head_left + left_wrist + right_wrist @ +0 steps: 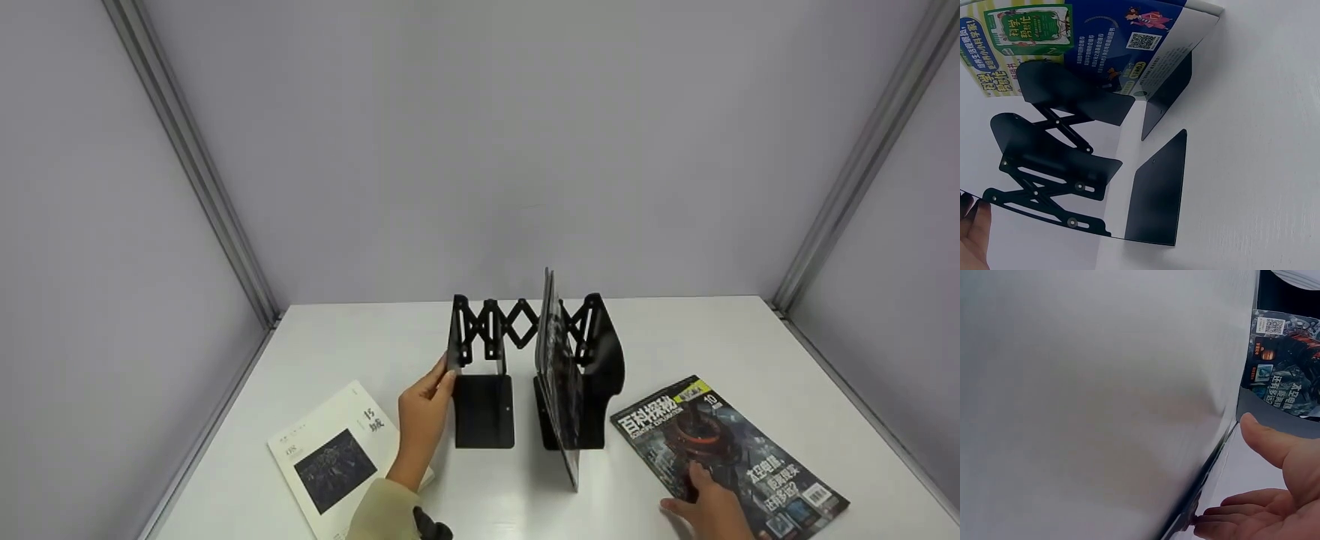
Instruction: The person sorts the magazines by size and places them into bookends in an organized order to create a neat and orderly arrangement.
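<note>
A black expandable bookend (484, 420) with scissor links stands on the table. My left hand (425, 412) pinches its left end plate, and in the left wrist view the fingertips (981, 219) show at that plate's edge. Several thin books or magazines (559, 382) stand upright in its right part; a blue and yellow back cover (1129, 34) faces the left wrist camera. On the right lies a dark magazine (750, 457) with an orange ring on its cover. Over its near left edge is my right hand (712, 510), thumb apart from the extended fingers (1241, 523), fingertips at the edge.
A white book (330, 465) with a dark square picture lies flat at the left, partly behind my left forearm. Grey walls (525, 150) enclose the white table (360, 337) at the back and both sides.
</note>
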Tool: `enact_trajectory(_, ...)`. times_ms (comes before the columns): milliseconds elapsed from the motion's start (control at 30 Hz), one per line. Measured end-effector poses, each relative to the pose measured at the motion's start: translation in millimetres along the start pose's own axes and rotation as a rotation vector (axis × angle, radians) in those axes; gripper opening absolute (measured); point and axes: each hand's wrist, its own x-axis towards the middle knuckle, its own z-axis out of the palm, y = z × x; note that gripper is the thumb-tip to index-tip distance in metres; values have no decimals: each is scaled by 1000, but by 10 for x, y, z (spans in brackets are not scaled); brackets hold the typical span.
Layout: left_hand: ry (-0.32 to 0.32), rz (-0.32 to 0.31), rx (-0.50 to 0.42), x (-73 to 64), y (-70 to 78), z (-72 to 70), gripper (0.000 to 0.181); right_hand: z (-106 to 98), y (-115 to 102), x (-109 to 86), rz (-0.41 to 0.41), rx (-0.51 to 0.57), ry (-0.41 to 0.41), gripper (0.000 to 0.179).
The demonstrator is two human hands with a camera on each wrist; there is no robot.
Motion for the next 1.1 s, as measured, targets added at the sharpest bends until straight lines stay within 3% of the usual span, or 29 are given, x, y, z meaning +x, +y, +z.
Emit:
enact_trajectory(433, 2, -5, -46, -7, 5, -1, 34, 62, -31, 17, -16, -122, 28, 80)
enact_trajectory(667, 9, 7, -27, 0, -9, 4, 33, 51, -9, 14, -58, -137, 48, 63)
enact_trajectory(1100, 16, 52, 7, 19, -14, 28, 33, 14, -27, 0, -105, -199, 52, 47)
